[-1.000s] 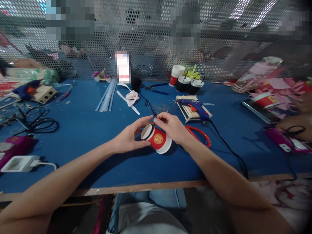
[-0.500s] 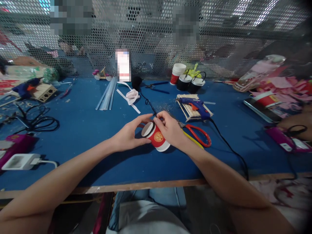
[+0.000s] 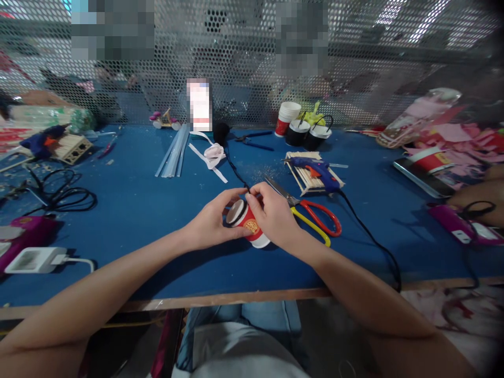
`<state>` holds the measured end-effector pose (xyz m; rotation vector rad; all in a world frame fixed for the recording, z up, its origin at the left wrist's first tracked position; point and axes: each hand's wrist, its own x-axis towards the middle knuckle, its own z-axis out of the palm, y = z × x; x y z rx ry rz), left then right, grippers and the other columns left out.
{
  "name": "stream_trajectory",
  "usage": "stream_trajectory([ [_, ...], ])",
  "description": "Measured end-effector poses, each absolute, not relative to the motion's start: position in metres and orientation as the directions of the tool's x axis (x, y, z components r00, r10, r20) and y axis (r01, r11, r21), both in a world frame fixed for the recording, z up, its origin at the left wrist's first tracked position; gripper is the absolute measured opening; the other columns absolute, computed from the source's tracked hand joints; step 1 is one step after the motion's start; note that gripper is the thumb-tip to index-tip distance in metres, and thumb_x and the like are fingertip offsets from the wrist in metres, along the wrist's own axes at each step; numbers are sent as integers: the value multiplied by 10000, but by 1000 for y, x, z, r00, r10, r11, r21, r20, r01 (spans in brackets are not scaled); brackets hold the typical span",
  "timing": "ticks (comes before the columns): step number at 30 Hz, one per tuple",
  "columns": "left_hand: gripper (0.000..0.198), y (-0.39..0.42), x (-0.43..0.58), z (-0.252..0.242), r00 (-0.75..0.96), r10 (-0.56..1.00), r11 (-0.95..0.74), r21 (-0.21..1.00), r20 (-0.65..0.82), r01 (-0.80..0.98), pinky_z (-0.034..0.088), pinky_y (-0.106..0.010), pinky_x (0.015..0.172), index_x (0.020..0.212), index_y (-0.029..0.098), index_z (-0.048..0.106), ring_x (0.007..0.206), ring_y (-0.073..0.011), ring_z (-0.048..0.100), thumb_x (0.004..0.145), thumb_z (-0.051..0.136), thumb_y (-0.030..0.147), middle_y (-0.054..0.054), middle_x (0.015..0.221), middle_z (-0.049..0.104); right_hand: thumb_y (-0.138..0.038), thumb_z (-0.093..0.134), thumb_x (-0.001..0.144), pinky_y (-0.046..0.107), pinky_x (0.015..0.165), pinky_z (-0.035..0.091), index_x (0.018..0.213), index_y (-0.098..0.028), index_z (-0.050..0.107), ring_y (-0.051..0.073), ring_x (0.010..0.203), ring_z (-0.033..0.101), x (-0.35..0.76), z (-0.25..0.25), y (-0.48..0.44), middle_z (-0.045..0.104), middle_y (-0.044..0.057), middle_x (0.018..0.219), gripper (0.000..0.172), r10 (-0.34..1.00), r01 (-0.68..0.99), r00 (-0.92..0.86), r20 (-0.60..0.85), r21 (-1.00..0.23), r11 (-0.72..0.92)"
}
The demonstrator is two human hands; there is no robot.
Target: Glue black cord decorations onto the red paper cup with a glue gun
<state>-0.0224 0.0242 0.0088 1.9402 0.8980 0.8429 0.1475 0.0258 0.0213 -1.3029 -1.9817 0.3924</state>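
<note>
A red and white paper cup [image 3: 252,226] with a gold emblem lies tilted between my hands, its mouth toward the left. Black yarn [image 3: 239,211] circles the cup just below its rim. My left hand [image 3: 214,218] is closed around the rim end, thumb along the near side. With thumb and forefinger, my right hand [image 3: 275,212] pinches the black yarn at the top of the cup. From there the strand runs back to a black yarn ball [image 3: 221,134]. Scissors [image 3: 303,202] with red and yellow handles lie beside my right hand.
A blue glue gun [image 3: 318,170] rests on a stick raft at right, its cord trailing to the front edge. Behind are pliers [image 3: 254,140], white ribbon [image 3: 213,153], clear glue sticks [image 3: 173,152], a phone [image 3: 200,105] and black-wrapped cups [image 3: 297,133]. A mesh screen closes the back.
The cup and both hands have shifted slightly left. My right hand has moved off the scissors, whose blades now show. The yarn strand is straighter.
</note>
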Motion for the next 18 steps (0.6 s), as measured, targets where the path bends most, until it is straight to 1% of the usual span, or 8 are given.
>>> stream_trajectory([
  [2, 741, 26, -24, 7, 541, 810, -402, 886, 227, 230, 465, -403, 916, 1304, 224, 349, 1093, -246, 542, 671, 722, 316, -116, 1210, 527, -272, 410, 872, 297, 644, 390, 808, -212, 433, 159, 701, 519, 149, 22, 26, 543, 33, 770, 90, 869, 649, -251, 427, -591, 478],
  [6, 767, 30, -26, 3, 575, 777, -400, 906, 256, 137, 416, -408, 989, 1325, 266, 328, 1221, -259, 453, 671, 728, 268, -108, 1332, 449, -259, 413, 870, 298, 650, 391, 793, -218, 422, 157, 719, 506, 153, 23, 27, 534, 34, 784, 88, 825, 620, -288, 486, -563, 547],
  [9, 782, 33, -28, -1, 593, 760, -387, 918, 265, 85, 393, -422, 1016, 1331, 279, 334, 1251, -268, 424, 661, 737, 241, -102, 1360, 429, -256, 397, 873, 302, 653, 388, 791, -217, 412, 157, 723, 499, 154, 22, 27, 522, 34, 789, 92, 810, 604, -306, 501, -555, 572],
  [12, 779, 36, -29, -3, 600, 755, -374, 925, 264, 64, 394, -433, 1016, 1327, 288, 344, 1257, -277, 416, 659, 739, 229, -100, 1367, 421, -255, 381, 879, 303, 644, 386, 796, -218, 397, 154, 710, 487, 153, 20, 27, 505, 34, 789, 92, 821, 609, -307, 481, -564, 558],
  [15, 781, 36, -29, -2, 608, 751, -368, 928, 258, 60, 412, -426, 1001, 1331, 294, 333, 1237, -271, 440, 664, 736, 234, -100, 1354, 434, -263, 373, 885, 302, 630, 386, 810, -215, 387, 156, 705, 483, 152, 19, 26, 492, 38, 793, 90, 842, 630, -293, 453, -571, 526],
  [18, 791, 37, -31, 1, 609, 741, -427, 899, 282, 103, 402, -423, 1007, 1341, 282, 319, 1218, -265, 459, 669, 734, 254, -105, 1336, 455, -256, 359, 892, 305, 644, 393, 816, -214, 376, 157, 715, 478, 152, 19, 25, 478, 43, 801, 89, 830, 629, -305, 467, -556, 544],
])
